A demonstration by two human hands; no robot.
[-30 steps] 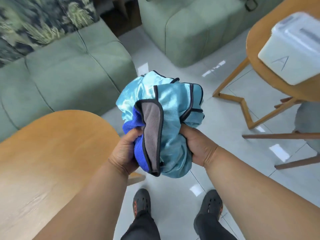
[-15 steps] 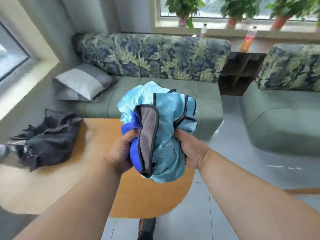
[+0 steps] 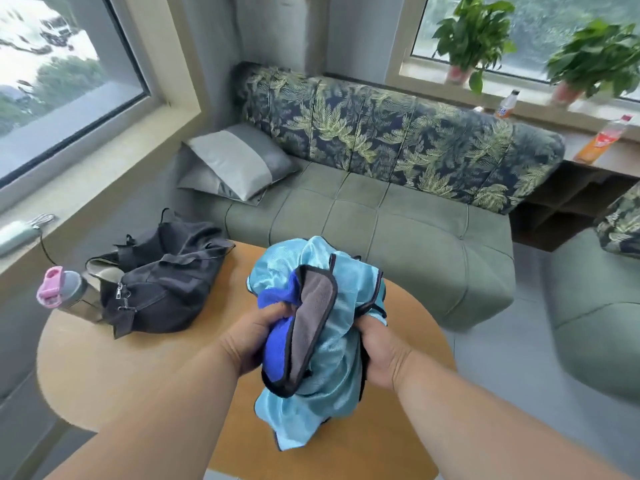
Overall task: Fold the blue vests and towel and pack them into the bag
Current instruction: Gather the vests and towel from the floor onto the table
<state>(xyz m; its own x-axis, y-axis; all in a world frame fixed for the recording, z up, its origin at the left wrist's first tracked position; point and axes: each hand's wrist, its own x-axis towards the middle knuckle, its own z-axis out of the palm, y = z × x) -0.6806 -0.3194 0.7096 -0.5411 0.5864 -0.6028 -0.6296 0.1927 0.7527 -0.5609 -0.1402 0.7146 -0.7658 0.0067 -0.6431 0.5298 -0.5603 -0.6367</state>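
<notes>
We've got both hands, left hand and right hand, gripping the bundle above the table, bag lying off left.

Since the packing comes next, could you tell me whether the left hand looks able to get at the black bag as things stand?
Probably not yet: the left hand grips the bundled vests and towel, though nothing blocks the way to the black bag.
</notes>
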